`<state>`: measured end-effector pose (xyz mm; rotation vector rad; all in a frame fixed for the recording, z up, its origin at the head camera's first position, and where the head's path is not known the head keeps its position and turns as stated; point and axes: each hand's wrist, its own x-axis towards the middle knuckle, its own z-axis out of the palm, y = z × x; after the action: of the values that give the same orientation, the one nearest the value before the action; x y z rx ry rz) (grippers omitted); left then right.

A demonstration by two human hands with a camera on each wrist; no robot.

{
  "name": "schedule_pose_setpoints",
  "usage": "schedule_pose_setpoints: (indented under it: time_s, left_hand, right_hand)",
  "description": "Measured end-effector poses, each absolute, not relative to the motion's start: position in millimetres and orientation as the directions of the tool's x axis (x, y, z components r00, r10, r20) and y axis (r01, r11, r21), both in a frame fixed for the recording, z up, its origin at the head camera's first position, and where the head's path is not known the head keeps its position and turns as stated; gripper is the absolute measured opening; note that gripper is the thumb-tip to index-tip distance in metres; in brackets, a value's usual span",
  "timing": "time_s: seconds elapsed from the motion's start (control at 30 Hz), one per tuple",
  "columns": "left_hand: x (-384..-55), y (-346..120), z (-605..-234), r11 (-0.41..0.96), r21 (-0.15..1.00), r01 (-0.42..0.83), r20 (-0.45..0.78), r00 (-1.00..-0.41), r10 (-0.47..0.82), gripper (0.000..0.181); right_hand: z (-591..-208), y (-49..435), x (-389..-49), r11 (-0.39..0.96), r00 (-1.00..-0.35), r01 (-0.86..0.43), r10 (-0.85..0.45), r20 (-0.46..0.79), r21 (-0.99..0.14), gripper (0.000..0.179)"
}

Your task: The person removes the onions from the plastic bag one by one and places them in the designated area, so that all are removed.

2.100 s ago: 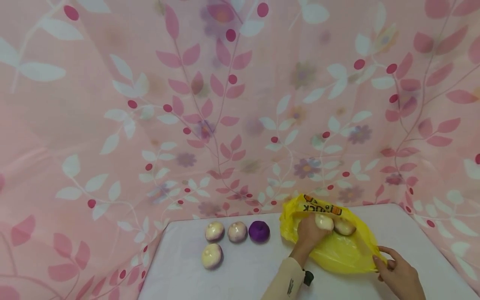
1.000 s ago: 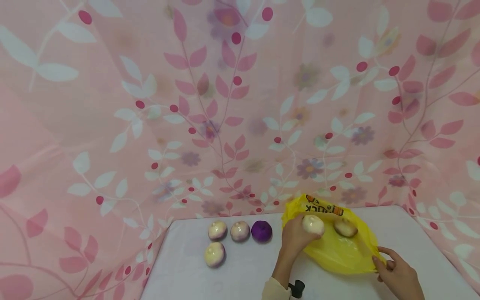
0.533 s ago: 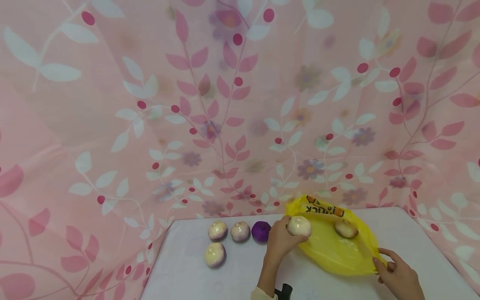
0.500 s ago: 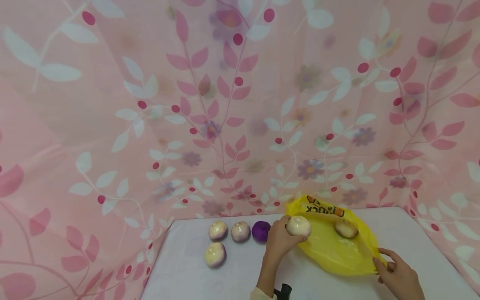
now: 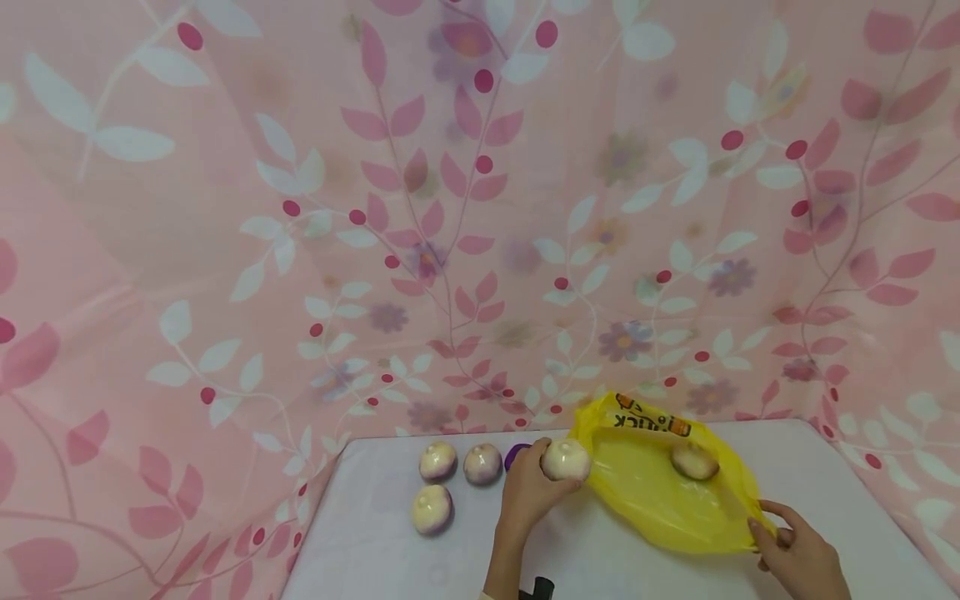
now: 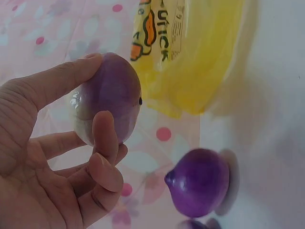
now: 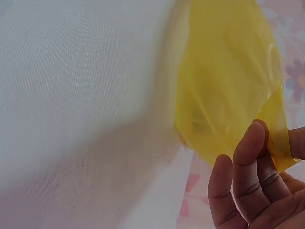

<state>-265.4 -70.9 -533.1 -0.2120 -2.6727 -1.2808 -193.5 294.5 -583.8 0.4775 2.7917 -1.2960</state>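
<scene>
My left hand (image 5: 522, 493) grips a purple-and-white turnip (image 5: 567, 461) above the table, just left of a yellow plastic bag (image 5: 671, 521). In the left wrist view, the thumb and fingers lie round the held turnip (image 6: 112, 95), its purple side showing. The bag lies on its side, its mouth spread toward me, and one more turnip (image 5: 694, 461) is inside. With thumb and fingers, my right hand (image 5: 801, 552) pinches the bag's rim at its right end; in the right wrist view the yellow film (image 7: 224, 81) stretches away from the fingers (image 7: 248, 167).
Left of the bag stand several round vegetables: turnips (image 5: 438, 461), (image 5: 482, 464) at the back and another turnip (image 5: 432, 509) nearer me. A deep purple one (image 6: 200, 182) is partly behind my left hand in the head view. Pink floral cloth (image 5: 480, 250) hangs behind the white table (image 5: 360, 558).
My left hand has come out of the bag to the left with the turnip, now partly covering the deep purple vegetable. The right hand keeps its hold on the rim.
</scene>
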Motion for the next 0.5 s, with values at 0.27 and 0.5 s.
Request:
schedule_pose_setpoints:
  time_s: [0.27,0.5]
  left_hand:
    - [-260,-106,-543,0.626,0.757,0.185,0.235,-0.972,0.003,0.065]
    - [-253,-136,-547,0.662,0.736,0.142,0.237,-0.97,-0.055,0.073]
  right_hand:
    - [-585,294,-193,0.601,-0.947,0.296,0.285,-0.147,-0.743,0.068]
    - [-585,294,-193,0.607,-0.948,0.296,0.283,-0.147,-0.737,0.068]
